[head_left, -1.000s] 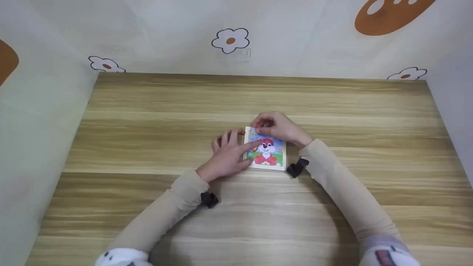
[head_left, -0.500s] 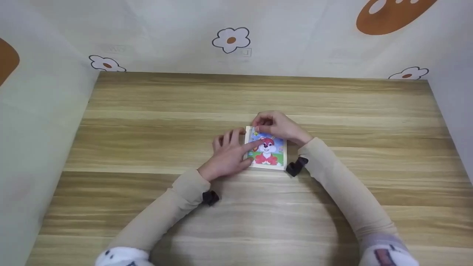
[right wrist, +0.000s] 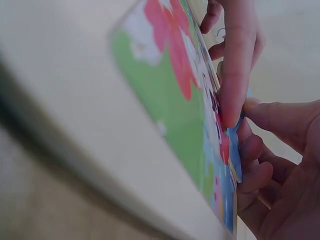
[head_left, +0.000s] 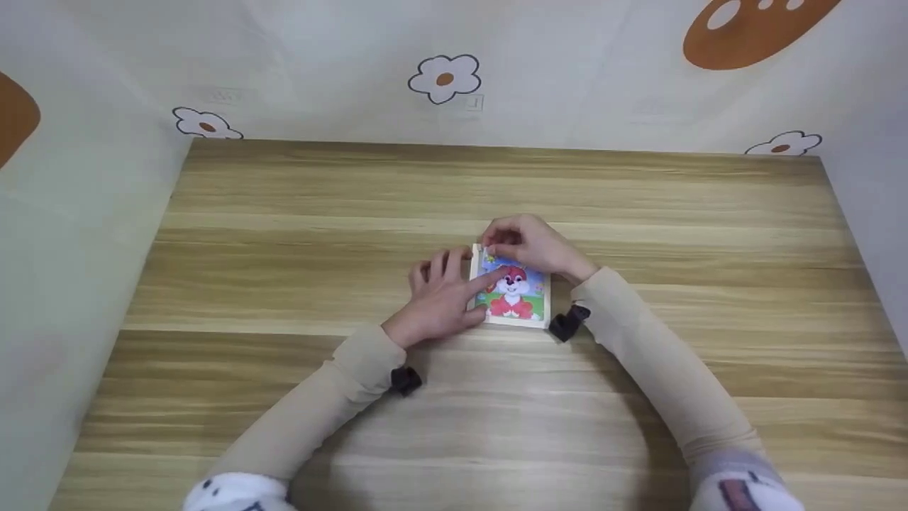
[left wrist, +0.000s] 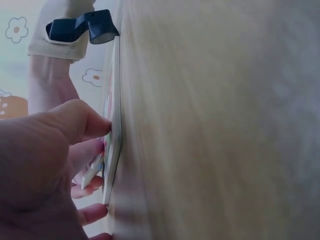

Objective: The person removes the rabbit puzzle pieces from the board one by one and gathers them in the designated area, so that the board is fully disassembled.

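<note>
- Head view: the picture puzzle (head_left: 516, 306) lies flat on the wood-grain table (head_left: 298, 191), between the two hands, showing a red-and-white cartoon animal on green ground under blue sky.
- The left hand (head_left: 436, 304) is at its left side: the forefinger reaches straight over the picture to the animal's head, the thumb rests at the lower left, and the other fingers are spread beside the frame.
- The right hand (head_left: 533, 245) is bent over the top edge, thumb and fingertips brought together near the upper left corner.
- On the wall (head_left: 319, 71), beside the middle flower print (head_left: 445, 79), a small boxed mark (head_left: 474, 103) is too faint to read.
- Left wrist view: the left thumb touches the near edge of the puzzle; beyond it a thin piece (left wrist: 91, 172) stands tilted up from the board, fingertips just beside it.
- Right wrist view: the right thumb and curled fingers pinch this piece, blue here and partly hidden, at the puzzle's upper edge; the left forefinger's tip touches the picture just beside it.
</note>
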Action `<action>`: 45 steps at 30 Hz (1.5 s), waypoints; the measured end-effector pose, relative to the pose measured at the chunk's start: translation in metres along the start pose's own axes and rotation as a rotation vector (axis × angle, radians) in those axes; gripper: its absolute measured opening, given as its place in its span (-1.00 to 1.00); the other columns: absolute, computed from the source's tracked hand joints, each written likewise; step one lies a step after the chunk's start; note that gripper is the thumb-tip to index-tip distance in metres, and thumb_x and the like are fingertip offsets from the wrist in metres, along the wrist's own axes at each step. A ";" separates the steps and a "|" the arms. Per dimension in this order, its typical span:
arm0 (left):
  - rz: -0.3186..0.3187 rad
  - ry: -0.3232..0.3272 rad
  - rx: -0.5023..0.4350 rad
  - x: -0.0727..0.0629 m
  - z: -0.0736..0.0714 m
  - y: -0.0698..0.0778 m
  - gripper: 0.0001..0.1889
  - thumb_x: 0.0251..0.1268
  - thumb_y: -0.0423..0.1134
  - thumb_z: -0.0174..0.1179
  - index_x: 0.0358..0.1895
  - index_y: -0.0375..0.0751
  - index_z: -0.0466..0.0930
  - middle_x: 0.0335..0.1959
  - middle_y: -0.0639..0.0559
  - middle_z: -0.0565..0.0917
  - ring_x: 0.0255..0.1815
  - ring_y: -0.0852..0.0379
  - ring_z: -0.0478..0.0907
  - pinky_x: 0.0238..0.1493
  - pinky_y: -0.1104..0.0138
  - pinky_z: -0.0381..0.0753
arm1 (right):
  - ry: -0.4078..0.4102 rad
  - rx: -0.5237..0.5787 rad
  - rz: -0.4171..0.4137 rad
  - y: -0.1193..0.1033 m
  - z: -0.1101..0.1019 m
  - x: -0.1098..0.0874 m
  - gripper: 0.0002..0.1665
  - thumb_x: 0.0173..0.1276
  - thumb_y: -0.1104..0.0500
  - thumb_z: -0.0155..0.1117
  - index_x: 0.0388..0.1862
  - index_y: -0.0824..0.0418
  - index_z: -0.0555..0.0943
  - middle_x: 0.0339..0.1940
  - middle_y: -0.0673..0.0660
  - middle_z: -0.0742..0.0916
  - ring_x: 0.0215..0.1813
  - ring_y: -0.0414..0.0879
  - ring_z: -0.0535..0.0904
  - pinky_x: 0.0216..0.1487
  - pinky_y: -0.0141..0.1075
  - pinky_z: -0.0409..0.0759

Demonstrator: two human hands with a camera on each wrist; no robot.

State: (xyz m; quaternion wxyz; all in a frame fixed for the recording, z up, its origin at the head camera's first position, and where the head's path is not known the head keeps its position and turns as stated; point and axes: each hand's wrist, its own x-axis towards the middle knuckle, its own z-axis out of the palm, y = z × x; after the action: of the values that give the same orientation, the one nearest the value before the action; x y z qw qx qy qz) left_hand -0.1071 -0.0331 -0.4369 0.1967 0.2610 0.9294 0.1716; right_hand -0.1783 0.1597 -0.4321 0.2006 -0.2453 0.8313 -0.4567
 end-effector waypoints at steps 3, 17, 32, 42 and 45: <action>-0.003 0.006 0.003 0.000 -0.001 0.001 -0.32 0.27 -0.10 0.11 0.47 0.38 0.18 0.43 -0.23 -0.02 0.36 -0.28 -0.10 0.16 -0.24 -0.09 | -0.021 0.001 0.015 -0.002 0.000 0.001 -0.84 0.34 0.40 0.19 -0.14 0.33 0.65 -0.25 0.19 0.69 -0.18 -0.01 0.57 -0.10 -0.24 0.47; -0.008 -0.003 0.000 0.000 -0.003 0.000 -0.35 0.29 -0.06 0.11 0.45 0.41 0.20 0.43 -0.22 0.00 0.38 -0.26 -0.12 0.17 -0.21 -0.08 | -0.068 0.032 0.095 -0.005 -0.002 0.005 -0.85 0.35 0.39 0.19 -0.16 0.30 0.67 -0.22 0.15 0.69 -0.20 -0.05 0.54 -0.09 -0.26 0.44; 0.005 -0.012 -0.017 -0.001 -0.004 -0.001 -0.33 0.31 -0.07 0.12 0.47 0.42 0.14 0.42 -0.21 -0.02 0.38 -0.23 -0.12 0.17 -0.22 -0.11 | -0.048 -0.030 0.099 0.003 -0.014 0.000 -0.83 0.32 0.30 0.29 -0.15 0.27 0.73 -0.16 0.10 0.71 -0.13 -0.06 0.52 -0.12 -0.24 0.45; -0.007 -0.021 -0.030 -0.001 -0.006 -0.001 -0.32 0.29 -0.07 0.14 0.46 0.44 0.15 0.43 -0.19 -0.03 0.39 -0.22 -0.14 0.16 -0.22 -0.12 | -0.081 -0.017 0.093 -0.001 -0.012 0.004 -0.88 0.33 0.34 0.25 -0.21 0.30 0.69 -0.30 0.12 0.69 -0.27 -0.08 0.51 -0.20 -0.30 0.45; -0.007 -0.022 -0.026 -0.001 -0.006 -0.001 -0.33 0.30 -0.07 0.13 0.46 0.43 0.15 0.43 -0.19 -0.02 0.38 -0.20 -0.12 0.15 -0.21 -0.11 | -0.092 -0.038 0.129 -0.004 -0.011 0.009 -0.91 0.32 0.36 0.25 -0.25 0.32 0.68 -0.36 0.09 0.66 -0.31 -0.10 0.48 -0.24 -0.33 0.43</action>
State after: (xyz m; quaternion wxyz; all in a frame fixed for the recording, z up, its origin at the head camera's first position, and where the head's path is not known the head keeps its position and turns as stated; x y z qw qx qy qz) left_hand -0.1091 -0.0356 -0.4319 0.2106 0.2571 0.9258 0.1801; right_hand -0.1910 0.1601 -0.4241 0.2630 -0.2158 0.8438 -0.4150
